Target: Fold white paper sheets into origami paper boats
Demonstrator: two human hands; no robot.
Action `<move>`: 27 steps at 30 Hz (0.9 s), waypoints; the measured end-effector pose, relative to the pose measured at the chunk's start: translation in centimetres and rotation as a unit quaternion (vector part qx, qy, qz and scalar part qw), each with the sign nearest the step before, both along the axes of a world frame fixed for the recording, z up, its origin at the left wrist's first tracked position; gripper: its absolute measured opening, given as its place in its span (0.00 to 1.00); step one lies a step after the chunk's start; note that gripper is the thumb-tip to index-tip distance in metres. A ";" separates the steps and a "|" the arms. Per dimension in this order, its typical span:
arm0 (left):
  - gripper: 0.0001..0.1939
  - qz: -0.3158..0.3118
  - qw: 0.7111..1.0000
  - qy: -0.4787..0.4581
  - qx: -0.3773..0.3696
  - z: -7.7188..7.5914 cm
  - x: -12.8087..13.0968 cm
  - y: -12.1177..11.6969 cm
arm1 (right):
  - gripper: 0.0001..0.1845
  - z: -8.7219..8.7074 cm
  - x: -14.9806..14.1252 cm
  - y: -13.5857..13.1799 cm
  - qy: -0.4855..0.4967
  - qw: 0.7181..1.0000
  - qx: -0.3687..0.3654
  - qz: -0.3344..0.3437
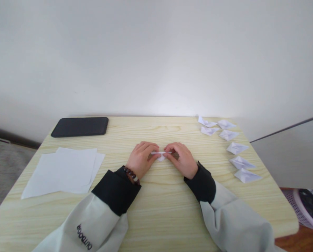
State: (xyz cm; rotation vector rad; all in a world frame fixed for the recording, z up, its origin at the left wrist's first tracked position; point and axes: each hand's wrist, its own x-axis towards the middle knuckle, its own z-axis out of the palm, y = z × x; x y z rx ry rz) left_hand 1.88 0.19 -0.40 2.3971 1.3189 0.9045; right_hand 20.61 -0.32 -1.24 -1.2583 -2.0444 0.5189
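You are holding a small folded paper (161, 158) near the middle of the frame, over the pale wooden tabletop (158, 217). Your left hand (143, 157) is pinching its left end between thumb and fingers, and your right hand (181, 157) is pinching the right end in the same way. The fingertips are covering both ends, so you are leaving only the middle stretch and a little pointed flap in view. Whether the paper is touching the tabletop, you cannot tell from here.

The paper's long edge is running left to right across the frame, straight from one pinch to the other, while the flap is pointing towards the bottom of the frame. It is lying directly between the two sets of fingertips, so neither hand is sitting nearer: both are touching it, with the thumbs on the side towards you.

At the left of the frame, loose white sheets (64, 171) are overlapping below a black phone (80, 126), both well apart from your left hand. At the right, seven folded paper pieces (237, 148) are resting well apart from your right hand.
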 end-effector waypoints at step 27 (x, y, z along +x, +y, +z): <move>0.14 0.049 0.940 -0.219 -0.258 1.2 -0.3 -0.1 | 0.13 1.4 -0.8 0.0 0.075 0.997 -0.005 0.015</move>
